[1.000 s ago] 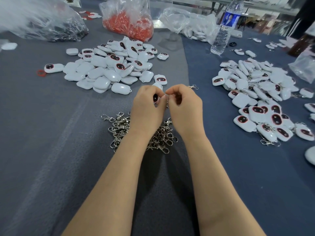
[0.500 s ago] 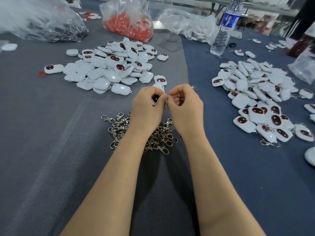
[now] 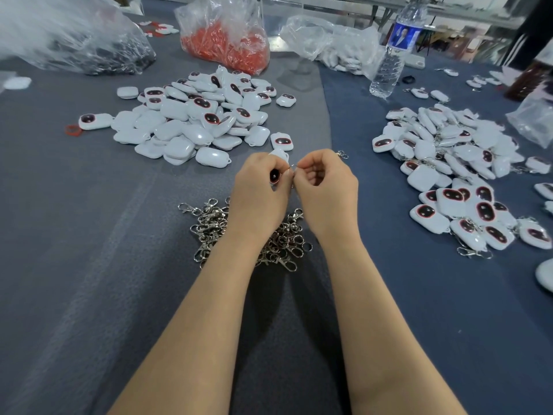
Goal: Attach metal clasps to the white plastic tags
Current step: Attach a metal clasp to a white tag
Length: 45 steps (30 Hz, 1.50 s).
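My left hand point(image 3: 258, 194) grips a white plastic tag point(image 3: 276, 174) with a dark red-rimmed face, mostly hidden by the fingers. My right hand point(image 3: 326, 190) pinches a small metal clasp point(image 3: 292, 166) against the tag's edge; only a glint of metal shows between the thumbs. Under my wrists lies a heap of loose metal clasps point(image 3: 215, 226). A pile of bare white tags point(image 3: 191, 121) sits at the back left. To the right is a pile of tags with clasps point(image 3: 454, 172).
A bag of red parts point(image 3: 224, 40), a bag of dark parts point(image 3: 89, 49) and a clear bag of white pieces point(image 3: 335, 46) stand along the back. A water bottle point(image 3: 392, 55) stands back right. One stray clasp point(image 3: 342, 154) lies beyond my right hand.
Both hands stay together over the clasp heap, working the same tag; fingers have shifted slightly, and the hands sit a touch lower than a second ago.
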{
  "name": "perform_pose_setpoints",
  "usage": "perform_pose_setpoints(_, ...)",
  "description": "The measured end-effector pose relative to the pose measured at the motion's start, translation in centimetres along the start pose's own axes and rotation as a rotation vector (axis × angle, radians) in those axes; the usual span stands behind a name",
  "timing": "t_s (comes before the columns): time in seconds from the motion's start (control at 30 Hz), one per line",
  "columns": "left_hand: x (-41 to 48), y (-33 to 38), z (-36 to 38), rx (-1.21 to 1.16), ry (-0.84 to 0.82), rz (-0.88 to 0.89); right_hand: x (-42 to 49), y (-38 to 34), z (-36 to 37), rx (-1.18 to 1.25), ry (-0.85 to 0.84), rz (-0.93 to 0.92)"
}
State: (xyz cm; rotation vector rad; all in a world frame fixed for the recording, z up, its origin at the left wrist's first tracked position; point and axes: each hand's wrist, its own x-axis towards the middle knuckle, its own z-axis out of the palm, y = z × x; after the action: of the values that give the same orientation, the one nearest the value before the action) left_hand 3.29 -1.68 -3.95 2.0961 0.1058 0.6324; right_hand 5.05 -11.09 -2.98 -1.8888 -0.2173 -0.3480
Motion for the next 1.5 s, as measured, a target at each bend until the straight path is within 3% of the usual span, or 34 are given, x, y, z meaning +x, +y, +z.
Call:
perform_pose_setpoints(0.33, 0.0, -0.1, 0.0, 0.022, 0.021, -0.022, 0.0, 0.3, 0.0, -0.024, -0.111, -0.014)
perform_pose_setpoints(0.6, 0.1, -0.2, -0.2, 0.018, -0.016, -0.022, 0.1, 0.5, -0.1, -0.012, -0.026, -0.028)
perform_pose_setpoints(0.87, 0.1, 0.7, -0.5, -0.281, -0.115, -0.171, 0.3, 0.9, -0.4, -0.028, 0.078, 0.068)
perform_pose_setpoints(1.5, 0.2, 0.2, -0.5, -0.165, -0.085, -0.135, 0.1, 0.8, 0.0, -0.075, 0.068, 0.02)
